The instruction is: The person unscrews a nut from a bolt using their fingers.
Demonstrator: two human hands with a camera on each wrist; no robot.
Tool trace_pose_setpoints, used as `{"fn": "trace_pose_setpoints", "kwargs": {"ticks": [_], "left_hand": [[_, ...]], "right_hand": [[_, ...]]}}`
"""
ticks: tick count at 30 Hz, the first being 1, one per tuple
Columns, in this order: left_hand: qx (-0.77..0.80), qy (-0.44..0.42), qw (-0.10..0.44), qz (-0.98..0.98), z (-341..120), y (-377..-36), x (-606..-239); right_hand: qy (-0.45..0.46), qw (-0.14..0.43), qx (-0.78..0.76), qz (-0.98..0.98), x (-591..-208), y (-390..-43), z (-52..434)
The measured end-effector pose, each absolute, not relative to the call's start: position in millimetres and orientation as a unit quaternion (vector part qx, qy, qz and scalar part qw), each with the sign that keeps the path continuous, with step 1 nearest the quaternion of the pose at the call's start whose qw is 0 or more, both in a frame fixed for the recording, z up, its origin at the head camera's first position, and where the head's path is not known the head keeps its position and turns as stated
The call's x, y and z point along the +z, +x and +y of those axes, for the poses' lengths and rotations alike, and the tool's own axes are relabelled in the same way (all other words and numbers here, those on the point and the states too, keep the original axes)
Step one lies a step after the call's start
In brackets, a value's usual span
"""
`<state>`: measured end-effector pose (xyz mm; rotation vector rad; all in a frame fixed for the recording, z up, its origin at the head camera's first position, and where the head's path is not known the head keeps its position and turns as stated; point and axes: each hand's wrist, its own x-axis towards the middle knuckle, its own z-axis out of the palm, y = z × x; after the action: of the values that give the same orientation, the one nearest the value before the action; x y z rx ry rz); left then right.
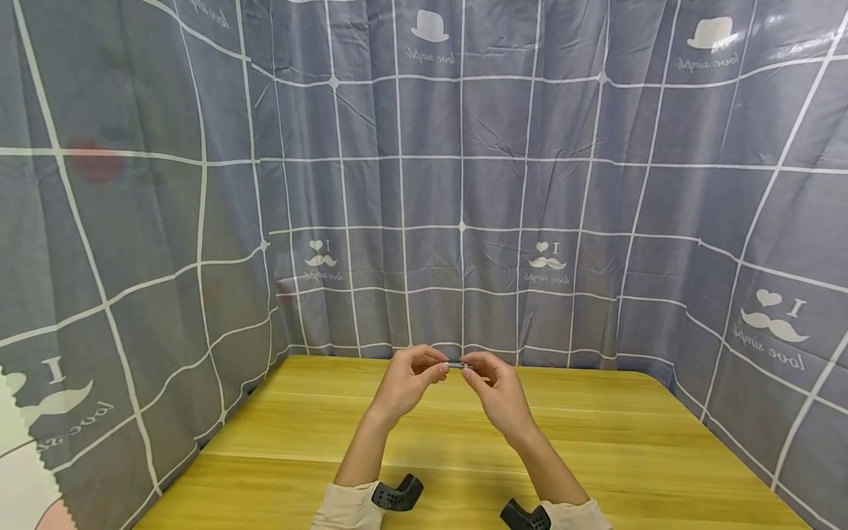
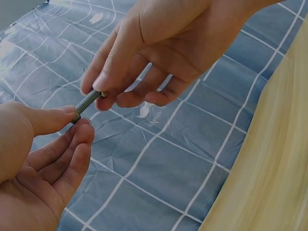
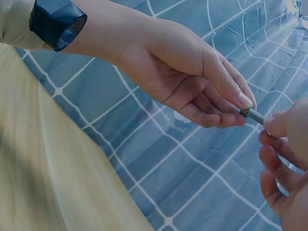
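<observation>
A short grey threaded bolt (image 1: 455,364) is held level in the air above the far edge of the wooden table (image 1: 596,456). My left hand (image 1: 437,368) pinches its left end between thumb and forefinger. My right hand (image 1: 467,368) pinches the other end the same way. In the left wrist view the bolt (image 2: 86,103) runs slantwise from the left hand (image 2: 77,122) at the bottom up to the right hand (image 2: 101,91). The right wrist view shows the bolt (image 3: 254,114) between the left hand (image 3: 243,109) and the right hand (image 3: 270,129). Whether a nut sits on it is hidden by the fingertips.
A grey curtain (image 1: 464,184) with a white grid and moustache prints hangs round the table on three sides. Both forearms wear light sleeves with black wrist camera mounts (image 1: 397,493). Nothing else lies on the tabletop in view.
</observation>
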<state>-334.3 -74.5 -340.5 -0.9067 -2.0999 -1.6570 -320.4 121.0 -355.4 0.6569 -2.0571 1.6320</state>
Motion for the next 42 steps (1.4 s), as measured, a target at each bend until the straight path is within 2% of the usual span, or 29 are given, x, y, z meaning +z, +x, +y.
{"fn": "trace_pose_setpoints", "kwargs": {"ticks": [16,25,42], "left_hand": [[-0.581,-0.311,0.158,-0.736,-75.0,-333.9,-339.8],[-0.582,-0.315,0.162,-0.732,-74.8,-334.1,-340.1],[-0.584,-0.315,0.160,-0.731,-74.9,-334.9,-340.4]], "right_hand": [[0.229,0.228,0.585,-0.744,-355.8,-322.6,119.8],[0.219,0.206,0.600,-0.741,-356.5,-322.8,120.3],[0.211,0.226,0.587,-0.748,-356.2,-323.3,120.7]]}}
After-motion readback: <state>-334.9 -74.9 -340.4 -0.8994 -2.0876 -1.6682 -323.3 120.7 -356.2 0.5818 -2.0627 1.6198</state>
